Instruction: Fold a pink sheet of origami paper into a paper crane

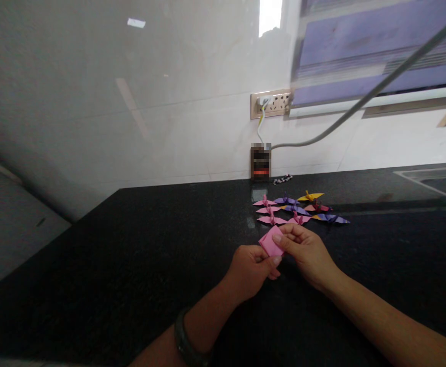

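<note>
A small folded square of pink origami paper (271,242) is held between my two hands above the dark countertop. My left hand (251,270) pinches its lower left edge, thumb in front and fingers behind. On the right side, my right hand (307,251) grips the paper with the thumb on its face. Just beyond the hands, several finished paper cranes lie in rows: pink cranes (271,219) at the left, purple ones (330,218) in the middle and right, a yellow crane (310,196) at the back and a dark red crane (319,206).
A black stone countertop (161,229) runs along a tiled wall. Against the wall stands a small box (261,163), blurred out, beneath a socket strip (270,103) with a plugged-in cable. Beside it lies a beaded strand (283,179). A sink rim (421,178) shows at right.
</note>
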The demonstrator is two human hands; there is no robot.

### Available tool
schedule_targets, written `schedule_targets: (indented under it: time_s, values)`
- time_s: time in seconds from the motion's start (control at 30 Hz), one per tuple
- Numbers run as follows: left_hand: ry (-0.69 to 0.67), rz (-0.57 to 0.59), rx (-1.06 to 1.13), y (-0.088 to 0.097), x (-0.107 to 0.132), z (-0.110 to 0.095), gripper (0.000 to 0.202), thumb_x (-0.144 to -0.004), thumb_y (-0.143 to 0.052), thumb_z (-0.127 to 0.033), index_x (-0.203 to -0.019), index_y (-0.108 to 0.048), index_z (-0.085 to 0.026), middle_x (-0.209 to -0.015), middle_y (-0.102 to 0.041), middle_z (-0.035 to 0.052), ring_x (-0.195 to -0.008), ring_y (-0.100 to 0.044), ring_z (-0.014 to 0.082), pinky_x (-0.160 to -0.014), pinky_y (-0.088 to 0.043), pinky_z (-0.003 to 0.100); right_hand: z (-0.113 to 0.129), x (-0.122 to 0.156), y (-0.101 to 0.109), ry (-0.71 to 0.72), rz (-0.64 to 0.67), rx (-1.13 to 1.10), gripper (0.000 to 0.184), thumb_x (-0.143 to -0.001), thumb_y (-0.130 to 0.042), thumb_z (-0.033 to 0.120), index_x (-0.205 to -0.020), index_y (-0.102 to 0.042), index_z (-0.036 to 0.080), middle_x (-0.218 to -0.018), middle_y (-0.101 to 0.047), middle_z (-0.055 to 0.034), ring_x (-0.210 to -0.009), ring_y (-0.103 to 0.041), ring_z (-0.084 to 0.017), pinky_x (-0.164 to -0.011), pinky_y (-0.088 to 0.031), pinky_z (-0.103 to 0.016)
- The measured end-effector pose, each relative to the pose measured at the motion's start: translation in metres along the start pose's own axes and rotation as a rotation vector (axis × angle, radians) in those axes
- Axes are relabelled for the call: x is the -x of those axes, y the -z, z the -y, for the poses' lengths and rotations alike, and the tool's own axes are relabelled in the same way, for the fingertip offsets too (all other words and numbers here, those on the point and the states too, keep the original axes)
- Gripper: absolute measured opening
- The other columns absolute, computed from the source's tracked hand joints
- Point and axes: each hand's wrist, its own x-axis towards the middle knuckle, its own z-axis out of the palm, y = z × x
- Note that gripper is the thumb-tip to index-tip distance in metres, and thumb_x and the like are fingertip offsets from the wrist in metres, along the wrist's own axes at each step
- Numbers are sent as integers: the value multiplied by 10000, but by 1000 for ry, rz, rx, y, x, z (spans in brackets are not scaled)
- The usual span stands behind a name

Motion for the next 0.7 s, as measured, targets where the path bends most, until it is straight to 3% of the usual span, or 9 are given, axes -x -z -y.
schedule_targets:
  time_s: [0.17,0.47,0.7]
  values:
    - [11,-26,-73,0,3,-8,278,-692,-540,-334,-501,-534,-131,-471,-587,33,-416,-520,105,-423,-394,199,0,1,-1,-16,-4,-8,251,-631,-644,363,-774,-576,169,-633,-578,-1,-527,-498,-109,-499,-386,-229]
    - [-50,-56,-98,3,1,-2,295,-679,-543,-386,-539,-552,-127,-492,-581,32,-428,-508,102,-416,-358,196,2,1,-1,3,12,-32,208,-635,-654,312,-744,-560,162,-612,-563,7,-517,-489,-97,-493,-383,-220]
    - [-100,-37,-160,8,4,-2,354,-718,-500,-393,-478,-500,-133,-413,-492,-9,-377,-398,61,-388,-279,183,5,3,-3,-1,31,-41,185,-637,-650,310,-735,-574,172,-604,-572,16,-519,-501,-97,-503,-391,-222]
